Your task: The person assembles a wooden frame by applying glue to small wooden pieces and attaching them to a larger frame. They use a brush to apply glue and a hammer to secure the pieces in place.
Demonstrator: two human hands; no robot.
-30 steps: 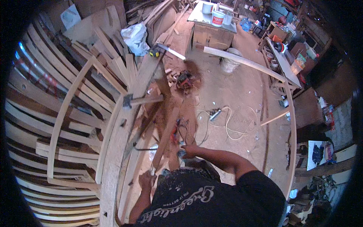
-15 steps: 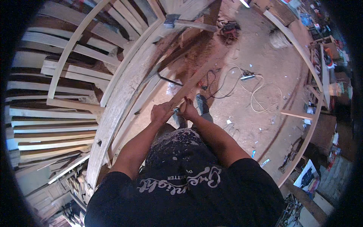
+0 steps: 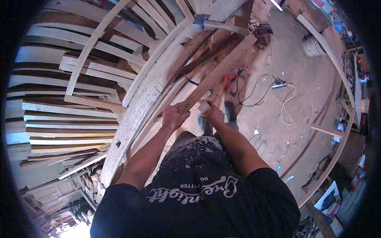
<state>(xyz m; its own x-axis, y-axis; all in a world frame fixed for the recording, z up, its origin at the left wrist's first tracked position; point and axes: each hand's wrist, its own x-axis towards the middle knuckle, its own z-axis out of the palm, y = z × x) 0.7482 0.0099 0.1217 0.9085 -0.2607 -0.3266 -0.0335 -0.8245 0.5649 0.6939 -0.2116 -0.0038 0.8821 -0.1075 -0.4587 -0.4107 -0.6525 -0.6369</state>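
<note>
A long wooden board [image 3: 222,66] runs from my hands away to the upper right. My left hand [image 3: 174,118] is closed around the board's near end. Just to the right, my right hand [image 3: 213,115] is closed on a small pale block-like piece [image 3: 204,107], held beside the board's edge. What kind of piece it is cannot be made out. A small whitish pointed object [image 3: 206,94] shows against the board just beyond it. A red power drill [image 3: 231,80] lies on the floor past my right hand.
A heavy timber beam [image 3: 147,88] stands left, with a hammer-like tool [image 3: 201,22] at its far end. Many pale planks [image 3: 71,126] are stacked further left. Cables and a power strip [image 3: 279,85] lie on the floor to the right. A curved wooden strip [image 3: 344,144] borders the right side.
The whole view has shifted, so the scene sits further right. My right hand has drawn slightly away from the board, and the pale piece in it shows. My left hand stays at the board's end.
</note>
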